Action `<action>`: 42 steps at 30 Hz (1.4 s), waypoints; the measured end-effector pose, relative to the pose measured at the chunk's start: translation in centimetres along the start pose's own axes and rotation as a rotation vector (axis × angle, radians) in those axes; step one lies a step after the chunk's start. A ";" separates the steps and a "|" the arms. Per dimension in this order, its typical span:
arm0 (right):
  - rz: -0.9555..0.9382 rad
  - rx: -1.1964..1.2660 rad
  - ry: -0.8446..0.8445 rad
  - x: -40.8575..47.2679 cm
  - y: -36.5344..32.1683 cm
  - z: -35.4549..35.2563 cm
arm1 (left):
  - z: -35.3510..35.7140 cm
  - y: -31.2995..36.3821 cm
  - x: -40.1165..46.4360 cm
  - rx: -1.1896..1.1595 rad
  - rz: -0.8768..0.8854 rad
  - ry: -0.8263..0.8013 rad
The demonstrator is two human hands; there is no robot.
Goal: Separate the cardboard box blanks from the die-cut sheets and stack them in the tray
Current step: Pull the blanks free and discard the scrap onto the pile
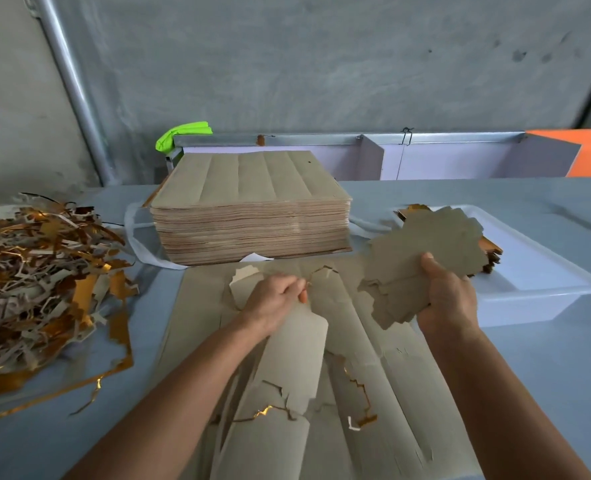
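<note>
At frame centre the left hand (276, 295) pinches a long box blank (294, 355), lifting it from the die-cut sheet (384, 375) spread on the desk (546, 393). The right hand (447, 295) grips a bundle of separated blanks (422, 258) at the edge of the white tray (536, 289) at right. A tall sheet stack (252, 216) stands behind; scrap strips (41, 282) are heaped at left.

Scrap pile (37, 282) cut off at left; tray (543, 299) blanks (mostly hidden) behind held stack (425, 268).
</note>
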State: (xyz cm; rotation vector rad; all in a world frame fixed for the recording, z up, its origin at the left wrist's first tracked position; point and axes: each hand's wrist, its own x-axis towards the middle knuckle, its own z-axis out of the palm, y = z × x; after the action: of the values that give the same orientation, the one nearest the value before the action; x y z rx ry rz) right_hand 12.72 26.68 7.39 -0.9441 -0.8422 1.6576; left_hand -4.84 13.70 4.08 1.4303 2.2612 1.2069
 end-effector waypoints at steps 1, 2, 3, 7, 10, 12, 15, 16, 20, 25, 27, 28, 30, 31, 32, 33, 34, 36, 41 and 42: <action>0.001 -0.013 -0.003 0.1 0.2 -0.2 | -0.3 -0.4 0.0 0.006 -0.015 0.029; 0.001 -0.040 -0.006 0.1 0.3 -0.4 | -0.5 -0.6 0.0 -0.006 -0.021 0.057; 0.004 -0.078 -0.002 0.2 0.3 -0.6 | -0.7 -0.8 0.0 -0.026 -0.022 0.085; 0.158 -0.228 -0.097 0.2 -0.4 -0.8 | -1.8 -0.9 0.1 0.002 0.043 0.197; 0.253 -0.379 -0.231 -0.3 -0.4 -0.3 | -2.6 -0.9 0.0 -0.097 0.103 0.264; 0.212 -0.476 -0.298 -0.8 0.1 0.5 | -3.0 -0.4 -0.1 -0.241 0.133 0.268; 0.176 -0.553 -0.464 -2.2 0.6 2.1 | -3.0 0.6 -0.1 -0.374 0.129 0.298; 0.169 -0.604 -0.524 -2.8 0.9 2.7 | -2.9 1.0 0.0 -0.405 0.126 0.300; 0.229 -0.630 -0.672 -4.5 2.0 4.3 | -1.9 1.8 0.3 -0.322 0.173 0.363; 0.305 -0.343 -0.630 -4.8 2.9 3.9 | -1.7 0.7 0.3 0.084 0.196 0.584; 0.237 -0.358 -0.707 -5.4 3.5 3.9 | -1.3 0.8 0.2 0.194 0.253 0.607; 0.199 -0.371 -0.732 -5.6 3.9 3.9 | -1.1 1.0 0.2 0.207 0.283 0.600; 0.175 -0.366 -0.684 -5.7 4.3 4.0 | -1.1 1.3 0.3 0.140 0.281 0.585; 0.181 -0.344 -0.626 -5.6 4.4 4.0 | -1.3 1.2 0.4 0.085 0.247 0.604; 0.188 -0.315 -0.563 -5.3 4.5 3.8 | -1.5 0.9 0.5 0.049 0.205 0.639; 0.199 -0.289 -0.505 -4.9 4.5 3.6 | -1.8 0.4 0.6 0.041 0.158 0.673; 0.215 -0.271 -0.459 -4.6 4.5 3.4 | -2.2 -0.1 0.6 0.050 0.109 0.696; 0.250 -0.260 -0.392 -4.2 4.4 2.8 | -2.7 -1.3 0.6 0.078 0.022 0.718; 0.269 -0.217 -0.256 -3.1 4.2 1.7 | -3.7 -3.4 -0.1 0.146 -0.118 0.647; 0.265 -0.207 -0.232 -2.9 4.0 1.5 | -3.8 -3.7 -0.4 0.171 -0.147 0.620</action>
State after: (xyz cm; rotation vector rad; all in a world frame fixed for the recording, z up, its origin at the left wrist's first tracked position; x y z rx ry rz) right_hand 10.20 22.76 5.09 -1.0539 -1.0994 1.9631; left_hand -9.22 10.60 3.75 0.9992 2.8677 1.6077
